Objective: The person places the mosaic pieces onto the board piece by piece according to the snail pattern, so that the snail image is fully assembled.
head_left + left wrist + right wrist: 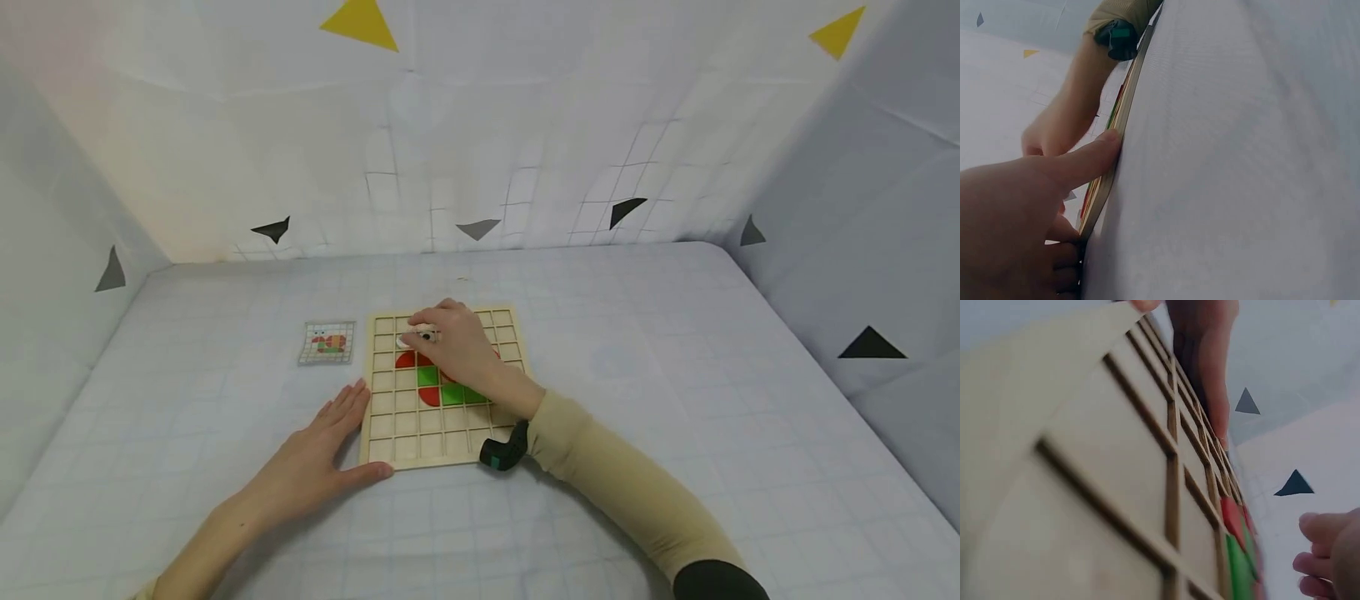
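My left hand [318,454] lies at the left side of a square wooden grid board [431,446], fingers extended along its edge and thumb at the near left corner. In the left wrist view, the thumb touches the board's side. Over the board's upper part is my right hand [461,346], its thumb and index finger apart. Below them shows a white eye piece [427,337] with a black dot; another white piece is partly covered by the thumb. Red pieces [429,396] and green pieces [452,394] sit in the grid, some hidden by the right hand.
A small picture card [327,342] with a coloured grid pattern lies to the left of the board. White cloth covers the table [637,350]. Cloth walls with yellow, black and grey triangles stand behind and at the sides.
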Action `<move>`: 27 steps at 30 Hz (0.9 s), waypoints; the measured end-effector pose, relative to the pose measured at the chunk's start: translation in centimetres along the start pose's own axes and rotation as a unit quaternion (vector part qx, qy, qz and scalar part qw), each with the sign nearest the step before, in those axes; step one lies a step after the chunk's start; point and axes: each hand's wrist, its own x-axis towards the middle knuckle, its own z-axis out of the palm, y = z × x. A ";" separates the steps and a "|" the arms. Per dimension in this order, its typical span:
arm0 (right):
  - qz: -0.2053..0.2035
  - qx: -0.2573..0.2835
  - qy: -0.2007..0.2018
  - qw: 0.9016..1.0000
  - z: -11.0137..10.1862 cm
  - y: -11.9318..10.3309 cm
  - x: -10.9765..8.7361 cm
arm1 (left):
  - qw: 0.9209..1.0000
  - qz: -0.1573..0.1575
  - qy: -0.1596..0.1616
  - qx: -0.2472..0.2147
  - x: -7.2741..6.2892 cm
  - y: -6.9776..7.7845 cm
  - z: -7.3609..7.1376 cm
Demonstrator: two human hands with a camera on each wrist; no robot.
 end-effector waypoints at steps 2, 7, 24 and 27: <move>0.034 0.026 -0.011 0.999 -1.3 -0.3 -0.5 | 1.000 -0.002 0.000 0.000 0.0 0.0 0.1; 0.110 0.095 -0.020 0.989 -5.6 0.5 -3.1 | 1.000 -0.007 0.003 0.006 0.0 -0.1 0.2; 0.227 0.017 0.071 0.971 -14.6 8.8 -16.1 | 1.000 -0.005 0.004 0.005 0.1 0.3 0.0; 0.231 0.026 0.098 0.968 -14.9 9.9 -16.9 | 1.000 -0.008 0.003 0.008 0.1 0.3 -0.1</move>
